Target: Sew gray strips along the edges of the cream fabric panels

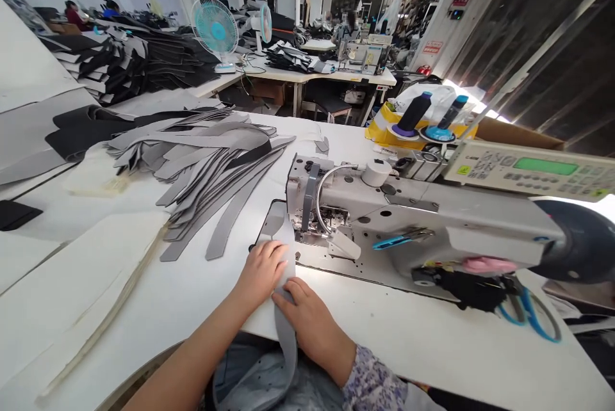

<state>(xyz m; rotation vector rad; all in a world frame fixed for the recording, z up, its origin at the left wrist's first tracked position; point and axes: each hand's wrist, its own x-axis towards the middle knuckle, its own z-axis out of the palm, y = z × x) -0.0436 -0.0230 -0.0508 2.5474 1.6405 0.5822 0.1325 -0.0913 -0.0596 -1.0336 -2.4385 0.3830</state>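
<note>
A long grey fabric strip (pixel 286 333) runs from under the head of the sewing machine (pixel 358 206) over the table edge onto the lap. My left hand (pixel 262 270) presses on the strip just in front of the machine head, its fingers bent and close together. Nearer the edge, my right hand (pixel 310 321) grips the same strip between thumb and fingers. The needle area is partly hidden behind the machine's parts. To the left lies a loose pile of similar grey strips (pixel 211 187).
Paper-like white sheets (pixel 86 283) cover the left of the table. Thread cones (pixel 413 114) and a control panel (pixel 542 166) stand behind the machine. Blue-handled scissors (pixel 533 318) lie at the right. Tweezers (pixel 396 241) rest on the machine. A fan (pixel 216 27) stands farther back.
</note>
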